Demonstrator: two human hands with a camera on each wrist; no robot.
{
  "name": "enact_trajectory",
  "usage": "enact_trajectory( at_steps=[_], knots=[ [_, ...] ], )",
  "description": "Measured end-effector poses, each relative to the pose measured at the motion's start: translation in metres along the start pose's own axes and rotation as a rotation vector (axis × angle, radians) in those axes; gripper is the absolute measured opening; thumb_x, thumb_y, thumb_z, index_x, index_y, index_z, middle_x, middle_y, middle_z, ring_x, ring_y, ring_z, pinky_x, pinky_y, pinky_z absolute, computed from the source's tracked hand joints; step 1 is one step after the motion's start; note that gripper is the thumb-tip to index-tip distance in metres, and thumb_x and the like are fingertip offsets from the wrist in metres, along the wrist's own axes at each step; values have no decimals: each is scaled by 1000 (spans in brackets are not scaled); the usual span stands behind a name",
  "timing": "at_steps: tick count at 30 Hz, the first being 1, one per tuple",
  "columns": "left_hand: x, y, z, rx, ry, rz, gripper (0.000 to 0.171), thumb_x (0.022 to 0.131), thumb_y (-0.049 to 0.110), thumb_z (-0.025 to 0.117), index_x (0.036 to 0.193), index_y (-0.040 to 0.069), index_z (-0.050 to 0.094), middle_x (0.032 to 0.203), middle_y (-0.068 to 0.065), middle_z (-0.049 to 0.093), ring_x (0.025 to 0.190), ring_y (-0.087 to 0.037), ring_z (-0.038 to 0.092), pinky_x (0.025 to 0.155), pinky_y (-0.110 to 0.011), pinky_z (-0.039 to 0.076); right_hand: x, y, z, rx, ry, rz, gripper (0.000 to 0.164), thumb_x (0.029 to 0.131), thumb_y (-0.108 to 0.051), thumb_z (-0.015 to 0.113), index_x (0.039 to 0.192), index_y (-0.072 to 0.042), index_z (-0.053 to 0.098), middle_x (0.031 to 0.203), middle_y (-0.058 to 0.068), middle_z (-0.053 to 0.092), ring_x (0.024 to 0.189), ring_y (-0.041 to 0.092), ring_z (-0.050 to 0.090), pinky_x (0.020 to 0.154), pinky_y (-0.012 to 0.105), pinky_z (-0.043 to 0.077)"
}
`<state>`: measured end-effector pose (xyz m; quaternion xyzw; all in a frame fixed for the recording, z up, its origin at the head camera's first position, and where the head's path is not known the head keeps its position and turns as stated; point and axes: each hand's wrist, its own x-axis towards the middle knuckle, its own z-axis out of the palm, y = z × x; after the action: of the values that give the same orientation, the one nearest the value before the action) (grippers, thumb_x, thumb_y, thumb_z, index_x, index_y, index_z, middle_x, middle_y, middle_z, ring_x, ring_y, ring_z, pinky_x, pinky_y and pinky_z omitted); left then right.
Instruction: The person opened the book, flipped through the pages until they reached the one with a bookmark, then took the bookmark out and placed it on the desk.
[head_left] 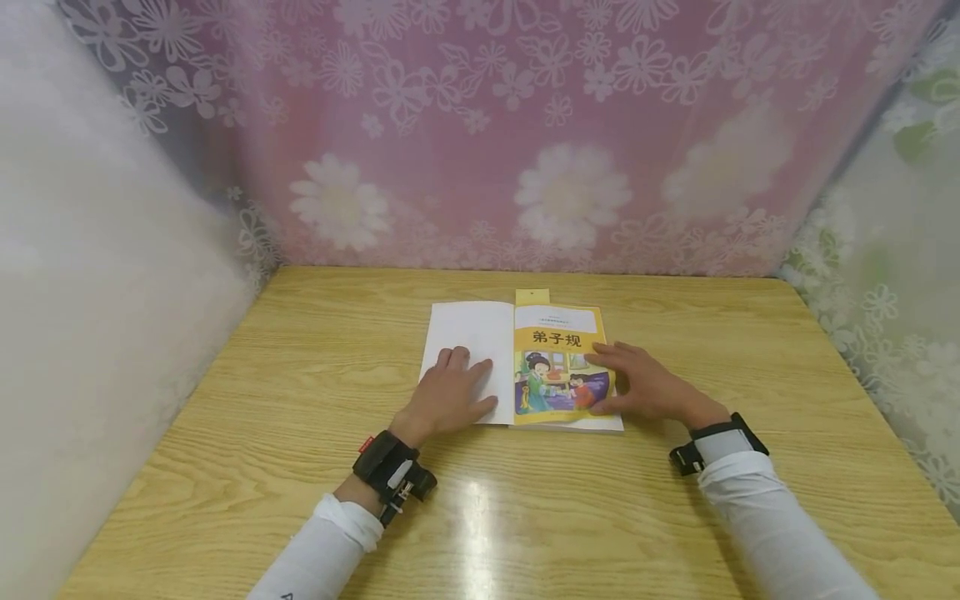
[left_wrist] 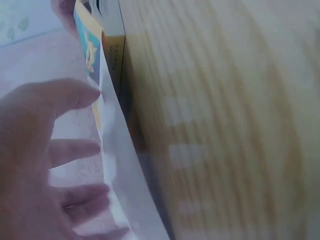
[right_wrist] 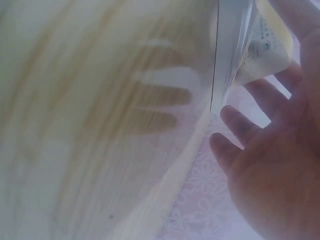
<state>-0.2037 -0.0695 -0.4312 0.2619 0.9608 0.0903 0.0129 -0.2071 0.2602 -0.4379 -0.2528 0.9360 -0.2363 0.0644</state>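
An open book lies on the table, with a blank white left-hand side and a yellow illustrated title page on the right. My left hand rests on the white side with its fingers spread, and the left wrist view shows the fingertips along that sheet. At the right edge of the title page, my right hand holds the page between thumb and fingers. The lower right corner bends up there. In the right wrist view the lifted page curves between the thumb and the other fingers.
A yellow tab sticks out above the book's top edge. The wooden table ends at a pink flowered curtain behind, with pale curtains at both sides. A black camera strap is round the left wrist, another round the right.
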Motion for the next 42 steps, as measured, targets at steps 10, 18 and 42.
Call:
enact_trajectory(
  at_steps=[10,18,42],
  knots=[
    [2,24,-3,31,120,6,83,72,79,37,133,23,45,119,-4,54,105,-25,46,78,-40,43,4,-1,-3,-5,123,-70,86,66,-58,67,134,-10,43,142,21,34,129,38,25,102,57,19],
    [1,40,4,89,115,-44,106,56,95,22,134,25,42,116,-4,50,103,-26,42,72,-41,42,5,-13,-8,20,147,-64,85,66,-59,67,133,-13,44,143,19,33,129,38,24,101,59,21],
    [-13,22,-4,-52,166,-39,106,71,54,58,145,20,-11,131,-7,47,94,-19,56,54,-33,45,5,-40,-16,125,216,-38,100,66,-50,73,144,-35,13,154,6,5,137,31,7,100,65,15]
  ],
)
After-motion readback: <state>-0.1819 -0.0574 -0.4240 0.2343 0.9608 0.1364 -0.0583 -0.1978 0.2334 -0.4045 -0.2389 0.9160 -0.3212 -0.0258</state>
